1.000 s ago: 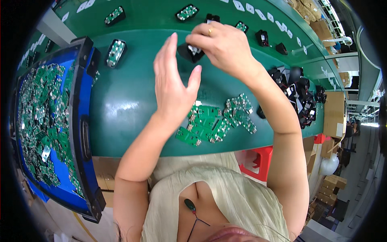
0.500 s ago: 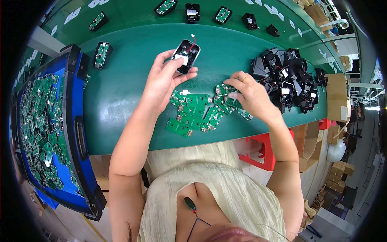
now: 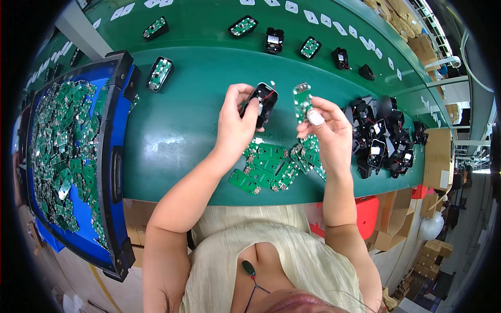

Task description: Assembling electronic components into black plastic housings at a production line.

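Observation:
My left hand (image 3: 239, 116) is closed round a black plastic housing (image 3: 267, 106), its open side up. A red wire with a small white plug sticks out at the housing's top. To the right, my right hand (image 3: 330, 125) pinches a green circuit board (image 3: 302, 102), held upright above the table and apart from the housing. Something white covers a fingertip of that hand. Below both hands lies a loose pile of green circuit boards (image 3: 269, 163), partly hidden by the right hand.
A blue bin (image 3: 123, 99) heaped with circuit boards stands at the left. Many black housings (image 3: 377, 136) are piled at the right beside a cardboard box (image 3: 437, 156). Housings with boards, such as one housing (image 3: 159, 74), are spread along the green table's (image 3: 172, 156) far side.
My right hand has lifted a circuit board off the pile and brought it up near the housing. My left hand still holds the housing, now tilted differently. The whole view has shifted.

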A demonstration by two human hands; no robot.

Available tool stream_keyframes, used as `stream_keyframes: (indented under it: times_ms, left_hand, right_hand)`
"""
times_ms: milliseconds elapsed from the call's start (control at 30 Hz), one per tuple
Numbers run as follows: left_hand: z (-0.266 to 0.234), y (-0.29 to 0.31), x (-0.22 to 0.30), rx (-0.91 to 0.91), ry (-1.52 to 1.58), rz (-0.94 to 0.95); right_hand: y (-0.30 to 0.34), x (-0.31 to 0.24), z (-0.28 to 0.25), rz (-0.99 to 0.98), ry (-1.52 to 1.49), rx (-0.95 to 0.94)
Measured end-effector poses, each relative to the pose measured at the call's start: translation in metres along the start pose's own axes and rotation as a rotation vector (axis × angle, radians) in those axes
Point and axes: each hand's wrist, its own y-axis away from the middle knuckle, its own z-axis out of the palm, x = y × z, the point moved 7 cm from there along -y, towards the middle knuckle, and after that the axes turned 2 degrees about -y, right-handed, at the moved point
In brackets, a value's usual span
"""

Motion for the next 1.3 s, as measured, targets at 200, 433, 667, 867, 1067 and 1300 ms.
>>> stream_keyframes:
  times_ms: [200,433,667,867,1067,1300]
  left_hand:
    - [-0.004,0.006,0.02,0.108,-0.309,0.344]
    - [-0.003,0.008,0.024,0.132,-0.388,0.397]
    - [-0.003,0.008,0.027,0.135,-0.382,0.408]
    - [-0.005,0.003,0.015,0.093,-0.204,0.293]
    - [0.011,0.01,0.018,-0.095,0.172,0.064]
    - [0.005,0.008,0.009,-0.054,0.067,-0.04]
  right_hand:
    - [-0.007,-0.001,0.027,0.012,-0.114,-0.06]
    - [-0.007,0.0,0.03,0.002,-0.117,-0.045]
    - [-0.009,0.003,0.023,0.006,-0.113,-0.005]
    - [-0.006,0.013,0.021,0.037,-0.12,-0.066]
    - [-0.008,0.019,0.024,0.045,-0.073,-0.085]
    - [-0.006,0.013,0.028,-0.206,0.459,-0.037]
